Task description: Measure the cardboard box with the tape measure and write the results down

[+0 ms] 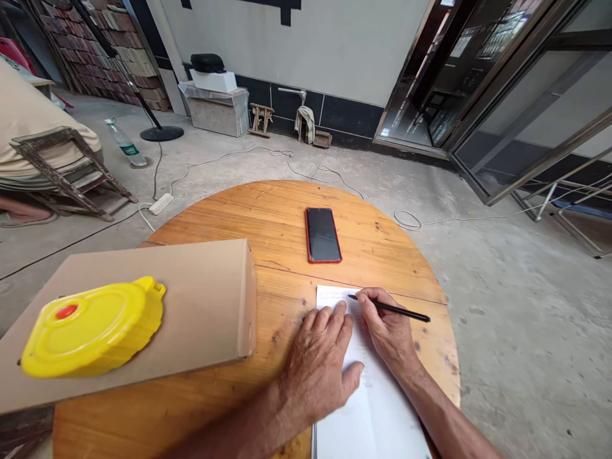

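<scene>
Right hand: the person's right hand [389,325], thumb and fingers pinched around a slim black pen with a dark tapered tip [401,310].
Left hand: the person's left hand [321,357], palm down, fingers spread, gripping nothing that shows; laid across the left edge of the paper.
Paper: long white sheet, apparently topmost of a thin stack [377,421], on the desk directly before the person, under both hands.
Paper, long axis: runs away from the person, far end leaning slightly left.
Pen, long axis: nearly crosswise to the paper; tip to the left, butt out to the right beyond the hand.
Governing relation: pen tip over the far end of the sheet, at the right of the written rows; left fingertips just below those rows. Right hand nearer the tip. Contact of tip with paper: cannot tell.
Writing: small handwritten rows [332,295], too small to read; faint marks farther down, likewise.
Desk: round, varnished orange-brown wood [277,306].
Phone: black-screened, red-edged [324,236], beyond the paper; no brand legible.
Box: plain brown cardboard [205,306], left; no printing seen.
Case: yellow plastic, red round inset [100,328], on the box; no lettering legible.
Bottle: clear plastic, green label [125,143], on the floor; wording unreadable.
</scene>
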A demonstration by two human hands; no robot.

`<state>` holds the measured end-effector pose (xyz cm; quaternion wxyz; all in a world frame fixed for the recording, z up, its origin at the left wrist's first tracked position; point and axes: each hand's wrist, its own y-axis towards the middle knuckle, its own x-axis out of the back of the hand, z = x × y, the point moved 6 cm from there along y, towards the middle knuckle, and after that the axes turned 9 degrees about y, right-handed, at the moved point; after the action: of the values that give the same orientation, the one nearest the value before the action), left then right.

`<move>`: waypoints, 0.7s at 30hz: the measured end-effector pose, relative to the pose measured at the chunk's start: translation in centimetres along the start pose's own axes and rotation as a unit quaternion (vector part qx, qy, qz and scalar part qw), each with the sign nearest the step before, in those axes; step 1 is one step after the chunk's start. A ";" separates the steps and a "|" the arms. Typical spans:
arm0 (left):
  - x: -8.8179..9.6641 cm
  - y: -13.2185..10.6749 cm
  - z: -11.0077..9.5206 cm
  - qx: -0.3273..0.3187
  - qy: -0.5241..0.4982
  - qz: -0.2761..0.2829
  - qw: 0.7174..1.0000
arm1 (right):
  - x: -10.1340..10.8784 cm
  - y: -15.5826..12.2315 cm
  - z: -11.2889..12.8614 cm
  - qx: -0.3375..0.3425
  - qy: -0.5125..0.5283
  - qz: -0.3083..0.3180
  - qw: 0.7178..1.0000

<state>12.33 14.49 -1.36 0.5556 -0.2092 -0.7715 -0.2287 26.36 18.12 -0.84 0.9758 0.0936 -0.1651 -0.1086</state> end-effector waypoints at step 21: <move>0.0 0.1 0.0 0.003 -0.001 0.003 1.000 | -0.1 0.1 0.2 0.006 0.002 0.009 1.000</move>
<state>12.41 14.54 -1.37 0.5563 -0.2104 -0.7719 -0.2248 26.19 18.22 -0.67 0.9766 0.0978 -0.1646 -0.0984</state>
